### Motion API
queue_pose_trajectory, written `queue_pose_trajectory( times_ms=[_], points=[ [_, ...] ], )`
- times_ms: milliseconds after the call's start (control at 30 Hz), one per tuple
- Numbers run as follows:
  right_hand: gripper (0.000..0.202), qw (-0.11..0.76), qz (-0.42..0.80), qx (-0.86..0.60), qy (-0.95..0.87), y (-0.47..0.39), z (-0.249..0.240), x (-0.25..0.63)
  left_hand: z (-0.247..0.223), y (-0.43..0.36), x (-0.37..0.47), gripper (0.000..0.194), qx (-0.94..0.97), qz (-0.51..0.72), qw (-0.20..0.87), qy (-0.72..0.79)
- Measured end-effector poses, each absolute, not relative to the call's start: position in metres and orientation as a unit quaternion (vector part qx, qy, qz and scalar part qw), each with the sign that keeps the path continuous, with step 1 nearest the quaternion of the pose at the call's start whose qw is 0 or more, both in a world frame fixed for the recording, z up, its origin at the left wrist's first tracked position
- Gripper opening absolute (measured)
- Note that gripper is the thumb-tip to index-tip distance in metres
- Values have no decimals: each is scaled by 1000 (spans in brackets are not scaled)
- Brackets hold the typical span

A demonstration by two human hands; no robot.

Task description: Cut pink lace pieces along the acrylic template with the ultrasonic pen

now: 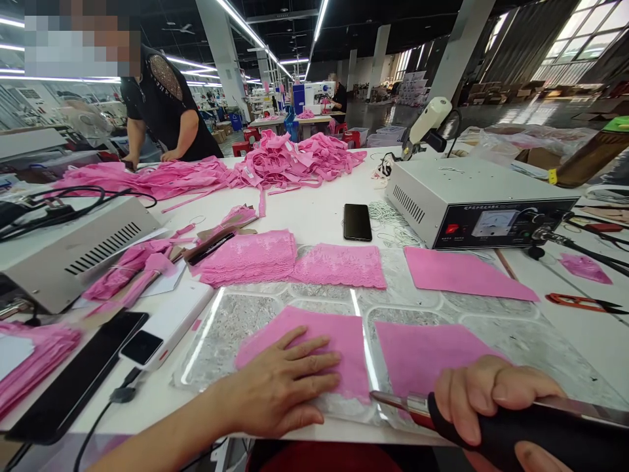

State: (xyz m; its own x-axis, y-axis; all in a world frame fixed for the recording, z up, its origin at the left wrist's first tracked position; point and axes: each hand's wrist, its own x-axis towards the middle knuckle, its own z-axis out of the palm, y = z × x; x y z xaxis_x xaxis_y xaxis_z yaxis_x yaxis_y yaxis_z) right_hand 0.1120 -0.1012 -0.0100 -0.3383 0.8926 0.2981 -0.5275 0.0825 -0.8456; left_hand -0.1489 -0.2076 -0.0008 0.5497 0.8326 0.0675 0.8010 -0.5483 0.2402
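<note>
My left hand [287, 377] lies flat with spread fingers on a pink fabric piece [339, 334] at the front of a marbled sheet [422, 307]. A black-handled tool [540, 426] with a metal tip is gripped in my right hand [496, 400]. Its tip touches or nearly touches the lower right corner of the fabric under my left hand. Another pink piece [427, 351] lies to the right, partly behind my right hand. Behind them are stacked pink lace pieces [250, 257], a smaller lace stack [341, 264] and a flat pink piece [466, 274].
A metal control box [442, 190] stands at the back right, orange-handled snips [584, 303] in front of it. A phone [358, 221] lies behind the lace. Pink straps [289, 160] are heaped farther back, near a person in black [171, 118]. Another box [78, 249] sits left.
</note>
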Motion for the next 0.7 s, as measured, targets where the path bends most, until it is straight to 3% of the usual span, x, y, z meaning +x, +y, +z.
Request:
queue_pose_trajectory(
  times_ms=[333,700],
  points=[
    [14,577,625,-157,-502,-107,3,97,-4,-210,-148,45,873,100,86,470],
    [11,538,630,-95,-552,-96,-3,104,-3,-209,-146,45,867,109,103,476]
  ],
)
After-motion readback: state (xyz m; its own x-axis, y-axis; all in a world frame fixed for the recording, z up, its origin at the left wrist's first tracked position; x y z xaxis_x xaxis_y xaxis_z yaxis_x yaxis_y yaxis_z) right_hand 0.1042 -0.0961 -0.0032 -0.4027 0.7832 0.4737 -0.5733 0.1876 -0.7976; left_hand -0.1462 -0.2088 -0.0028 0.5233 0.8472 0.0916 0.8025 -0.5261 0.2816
